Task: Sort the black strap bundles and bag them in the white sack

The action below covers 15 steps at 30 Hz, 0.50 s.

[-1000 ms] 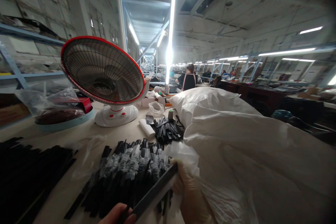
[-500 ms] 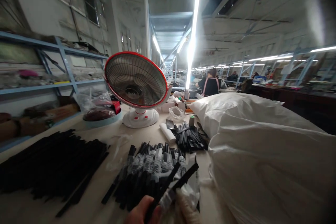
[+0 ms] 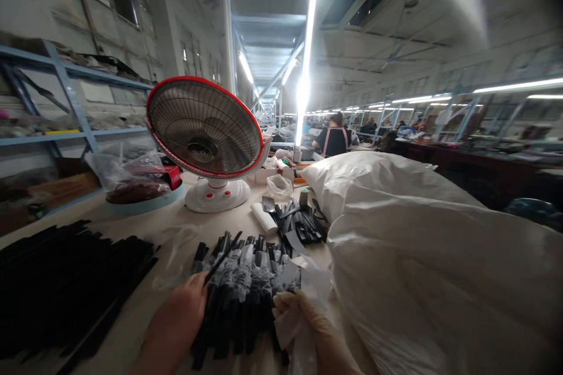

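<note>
My bare left hand [image 3: 182, 310] is closed round a dark, narrow strip [image 3: 223, 256] that points up and to the right. In a pale glove, my right hand [image 3: 308, 319] has its fingers curled on a thin whitish sheet [image 3: 317, 281] that hangs below and rises above the fingers. Between and beyond both hands lies a row of black strip bundles [image 3: 240, 304], wrapped round the middle with clear film [image 3: 241, 269]. The right fingertips are at the right end of this row; whether they also grip a strip is hidden.
A large pile of black strips [image 3: 65, 287] lies left. Behind stand a red-rimmed heater [image 3: 204, 129] and a pale blue tray [image 3: 145, 206]. A white roll [image 3: 264, 220] and more black pieces [image 3: 301, 222] lie ahead. A bulky white sack [image 3: 440, 246] fills the right side.
My hands were close together at the lower centre over a film-wrapped black piece. They are now apart, the left farther left with a strip, the right at the row's end. The view has shifted right.
</note>
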Available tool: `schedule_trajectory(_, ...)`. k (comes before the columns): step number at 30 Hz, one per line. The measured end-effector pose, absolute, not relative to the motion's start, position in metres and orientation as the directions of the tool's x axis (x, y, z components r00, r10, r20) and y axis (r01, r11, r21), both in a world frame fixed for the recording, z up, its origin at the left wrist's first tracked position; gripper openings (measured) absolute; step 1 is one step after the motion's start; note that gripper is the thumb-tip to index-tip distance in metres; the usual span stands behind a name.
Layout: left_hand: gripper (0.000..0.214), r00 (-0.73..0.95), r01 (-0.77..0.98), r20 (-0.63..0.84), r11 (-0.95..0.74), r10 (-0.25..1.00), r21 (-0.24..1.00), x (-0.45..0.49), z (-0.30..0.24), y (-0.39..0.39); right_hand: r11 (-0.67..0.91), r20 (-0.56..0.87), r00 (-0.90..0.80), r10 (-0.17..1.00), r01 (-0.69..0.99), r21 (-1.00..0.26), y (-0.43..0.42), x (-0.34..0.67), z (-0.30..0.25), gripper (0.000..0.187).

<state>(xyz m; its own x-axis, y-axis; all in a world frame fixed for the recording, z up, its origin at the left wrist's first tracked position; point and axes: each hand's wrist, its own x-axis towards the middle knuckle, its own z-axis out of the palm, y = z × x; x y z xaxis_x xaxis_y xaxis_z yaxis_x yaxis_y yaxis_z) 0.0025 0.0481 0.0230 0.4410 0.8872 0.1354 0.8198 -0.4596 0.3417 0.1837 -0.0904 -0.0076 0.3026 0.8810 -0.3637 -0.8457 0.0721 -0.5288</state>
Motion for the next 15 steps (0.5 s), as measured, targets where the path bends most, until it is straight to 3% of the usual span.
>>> schedule_trajectory(3,0.041,0.47,0.705,0.124,-0.456,0.874,0.542,0.01,0.041,0.026,0.08,-0.411,0.301,0.86,-0.877,-0.473,-0.087,0.179,-0.003,0.037)
schedule_trajectory(5,0.042,0.591,0.522,0.042,-0.422,0.806,0.741,0.024,0.044,0.003,0.089,-0.391,0.3,0.87,-0.876,-0.473,-0.084,0.174,-0.002,0.039)
schedule_trajectory(7,0.038,0.69,0.385,-0.02,-0.344,0.723,0.856,0.04,0.038,-0.017,0.12,-0.367,0.327,0.871,-0.866,-0.486,-0.083,0.169,-0.003,0.04)
schedule_trajectory(12,0.034,0.651,0.348,-0.033,-0.259,0.758,0.901,0.058,0.022,-0.029,-0.024,-0.335,0.328,0.883,-0.682,-0.731,-0.09,0.166,-0.016,0.04)
schedule_trajectory(15,0.046,0.659,0.32,-0.053,-0.216,0.75,0.923,0.048,0.022,-0.029,-0.014,-0.337,0.384,0.86,-0.642,-0.767,-0.093,0.177,-0.018,0.046)
